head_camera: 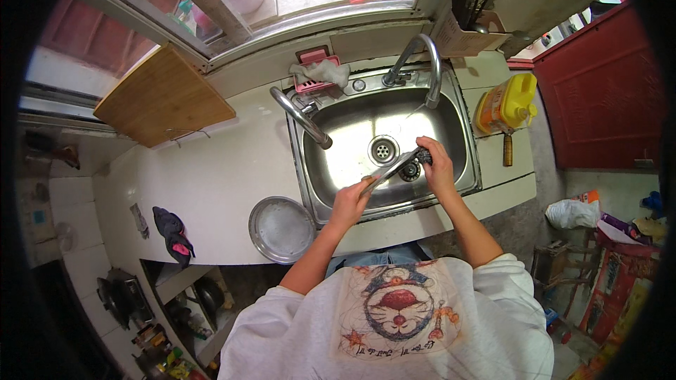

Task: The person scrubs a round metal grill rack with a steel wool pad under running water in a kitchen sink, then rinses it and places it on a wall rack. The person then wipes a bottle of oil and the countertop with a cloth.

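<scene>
Over the front of a stainless steel sink (343,169), my left hand (349,203) grips the near end of a thin, flat metal item (391,170), seen nearly edge-on; its exact kind I cannot tell. My right hand (436,164) holds a dark scouring ball (424,155) against its far end. Below lie the basin's strainer drain (383,151) and a second dark round fitting (410,171). The right-hand curved faucet (433,74) has a thin trickle at its spout; another faucet (303,119) arches over the basin's left side. A round metal pan (282,229) with cloudy liquid stands left of the sink.
A wooden cutting board (163,97) leans at the window. A pink rack (317,82) holds a whitish cloth (325,71). Right of the sink stand a yellow jug (507,103) and a utensil holder (467,37), near a wooden handle (507,150). Dark cloth (171,232) lies at the counter's left.
</scene>
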The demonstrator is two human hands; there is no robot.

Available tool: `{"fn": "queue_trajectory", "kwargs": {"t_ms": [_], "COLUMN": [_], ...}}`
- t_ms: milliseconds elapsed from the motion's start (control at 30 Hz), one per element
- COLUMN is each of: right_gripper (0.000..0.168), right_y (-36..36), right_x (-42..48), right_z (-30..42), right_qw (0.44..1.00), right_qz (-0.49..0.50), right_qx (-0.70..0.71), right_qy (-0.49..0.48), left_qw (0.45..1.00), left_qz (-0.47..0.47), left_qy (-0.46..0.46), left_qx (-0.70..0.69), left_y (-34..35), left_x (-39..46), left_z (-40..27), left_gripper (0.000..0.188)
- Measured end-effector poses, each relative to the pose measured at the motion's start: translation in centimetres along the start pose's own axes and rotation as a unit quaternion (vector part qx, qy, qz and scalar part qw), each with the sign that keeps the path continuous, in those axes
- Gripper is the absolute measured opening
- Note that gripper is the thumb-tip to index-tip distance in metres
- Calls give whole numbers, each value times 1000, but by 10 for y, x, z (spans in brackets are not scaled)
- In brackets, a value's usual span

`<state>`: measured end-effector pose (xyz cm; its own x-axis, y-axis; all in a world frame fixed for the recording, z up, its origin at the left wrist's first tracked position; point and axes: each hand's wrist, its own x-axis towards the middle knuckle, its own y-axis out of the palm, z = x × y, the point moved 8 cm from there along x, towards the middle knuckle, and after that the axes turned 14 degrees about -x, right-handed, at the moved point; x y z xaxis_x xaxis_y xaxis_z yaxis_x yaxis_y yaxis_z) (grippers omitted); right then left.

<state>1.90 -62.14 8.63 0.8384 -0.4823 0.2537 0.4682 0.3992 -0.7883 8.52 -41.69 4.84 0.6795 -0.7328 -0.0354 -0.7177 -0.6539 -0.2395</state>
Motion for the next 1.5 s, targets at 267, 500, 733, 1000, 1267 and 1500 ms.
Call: {"fn": "queue_trajectory", "kwargs": {"t_ms": [267, 500, 733, 1000, 1267, 1500], "right_gripper": [52, 54, 21, 25, 34, 34], "right_y": [-21, -13, 197, 205, 13, -24], "right_x": [-27, -10, -106, -86, 29, 27], "right_z": [83, 155, 278, 268, 51, -14], "right_qw": [988, 953, 791, 816, 962, 982], "right_qz": [31, 195, 335, 373, 213, 50], "right_qx": [36, 167, 31, -11, 162, 174], "right_qy": [-147, -160, -511, -443, 61, 51], "left_qw": [996, 999, 981, 993, 991, 997], "left_qz": [-11, -24, 62, 26, -130, -67], "left_qy": [-16, -31, 73, 119, 13, 27], "left_qx": [82, 17, -167, -2, 3, 22], "left_y": [3, 19, 63, 42, -14, -10], "left_x": [11, -37, -57, -51, -22, -11], "left_z": [-28, 20, 47, 45, 15, -2], "left_gripper": [32, 42, 46, 40, 37, 38]}}
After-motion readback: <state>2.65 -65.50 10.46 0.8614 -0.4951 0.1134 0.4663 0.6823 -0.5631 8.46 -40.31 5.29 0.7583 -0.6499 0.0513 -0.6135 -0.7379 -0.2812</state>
